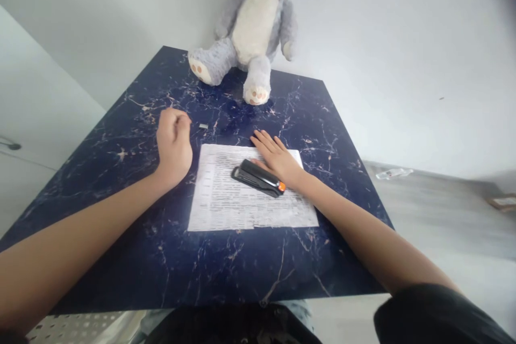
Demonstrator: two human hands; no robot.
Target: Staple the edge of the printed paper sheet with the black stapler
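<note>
A printed sheet of paper lies flat in the middle of a dark blue marbled table. A black stapler with an orange end rests on the sheet. My right hand lies flat on the paper's far edge, fingers stretched out, just beside the stapler. My left hand is curled into a loose fist on the table, left of the paper; nothing shows in it. A small strip of staples lies on the table just right of that fist.
A grey and white plush toy sits at the table's far edge against a white wall. The floor to the right holds a small clear object and a cardboard piece. A white cabinet stands at left.
</note>
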